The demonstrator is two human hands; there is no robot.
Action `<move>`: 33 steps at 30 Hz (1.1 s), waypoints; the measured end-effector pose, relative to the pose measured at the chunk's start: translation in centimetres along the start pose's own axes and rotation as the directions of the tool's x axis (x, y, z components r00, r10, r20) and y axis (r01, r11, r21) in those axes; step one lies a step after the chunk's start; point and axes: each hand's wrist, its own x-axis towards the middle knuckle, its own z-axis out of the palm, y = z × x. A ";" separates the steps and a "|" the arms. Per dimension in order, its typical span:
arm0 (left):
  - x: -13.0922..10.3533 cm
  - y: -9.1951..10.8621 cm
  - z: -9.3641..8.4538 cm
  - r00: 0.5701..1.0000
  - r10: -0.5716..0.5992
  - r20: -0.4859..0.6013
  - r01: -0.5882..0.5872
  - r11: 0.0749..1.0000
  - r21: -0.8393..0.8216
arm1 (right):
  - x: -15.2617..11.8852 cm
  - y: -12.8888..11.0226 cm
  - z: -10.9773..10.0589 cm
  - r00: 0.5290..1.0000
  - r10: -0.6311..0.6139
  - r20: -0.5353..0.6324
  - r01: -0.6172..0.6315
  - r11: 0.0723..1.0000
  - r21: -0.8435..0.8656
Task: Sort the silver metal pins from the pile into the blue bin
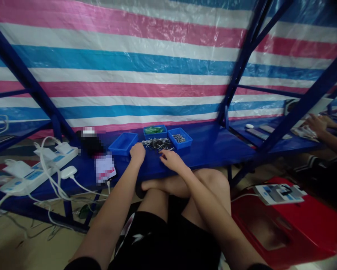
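Observation:
A heap of small, thin metal pieces (158, 144), some silvery and some dark, lies on the blue tabletop (213, 146). My left hand (137, 153) is closed at the heap's left end, beside a blue tray (120, 144) in which I see no pieces. What its fingers hold, if anything, is hidden. At the near edge of the heap, my right hand (172, 160) has its fingers curled toward the thumb; anything between the tips is too small to make out. Behind the heap stands a blue tray (144, 137) of green packets (154, 130). Another blue tray (188, 143) holds silvery pieces (179, 138).
On the left are a power strip (64, 156) with chargers and tangled white cables, and a blurred-out phone (105, 168). Blue frame posts (232, 86) rise from the table. A red stool (312, 225) stands right. Another person's hands (316, 125) work at far right.

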 end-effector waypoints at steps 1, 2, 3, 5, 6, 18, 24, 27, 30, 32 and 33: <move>0.1 0.1 -0.1 1.000 -0.002 0.007 0.002 1.000 -0.006 | -0.1 0.0 0.1 1.000 -0.009 0.012 0.009 1.000 -0.020; 0.2 0.2 -0.3 1.000 -0.005 0.016 0.005 1.000 -0.011 | -0.1 0.0 0.1 1.000 -0.015 0.022 0.016 0.999 -0.036; 0.3 0.2 -0.5 1.000 -0.011 0.026 0.011 1.000 -0.014 | -0.1 0.0 0.2 0.999 -0.020 0.029 0.021 0.999 -0.047; 0.1 0.0 -0.7 0.999 -0.024 0.044 0.025 1.000 -0.013 | -0.2 0.0 0.2 0.999 -0.025 0.041 0.027 0.998 -0.058; -0.1 -0.2 -0.8 0.998 -0.026 0.050 0.027 1.000 -0.009 | -0.2 0.0 0.2 0.999 -0.026 0.045 0.028 0.998 -0.058; -6.4 0.0 -0.2 0.883 0.470 0.006 -0.453 0.855 -0.253 | 0.0 -0.2 0.1 0.996 0.042 -0.084 -0.046 0.998 -0.047; -6.2 0.5 0.5 0.874 0.483 0.046 -0.424 0.807 -0.411 | 0.0 0.0 0.3 0.999 0.035 -0.039 -0.042 0.977 -0.208; -6.3 0.2 1.0 0.878 0.479 0.020 -0.407 0.767 -0.496 | -0.1 -0.1 0.3 0.998 0.057 -0.027 -0.062 0.955 -0.291; -6.0 0.1 1.2 0.879 0.476 0.004 -0.342 0.637 -0.691 | -0.2 -0.2 0.4 0.997 0.076 -0.016 -0.077 0.939 -0.334; -5.8 0.1 1.1 0.873 0.486 0.026 -0.266 0.521 -0.811 | -0.1 -0.3 0.6 0.997 0.075 -0.014 -0.075 0.939 -0.337; -5.7 0.1 1.0 0.871 0.489 0.039 -0.229 0.475 -0.850 | -0.1 -0.4 0.8 0.997 0.072 -0.007 -0.070 0.941 -0.331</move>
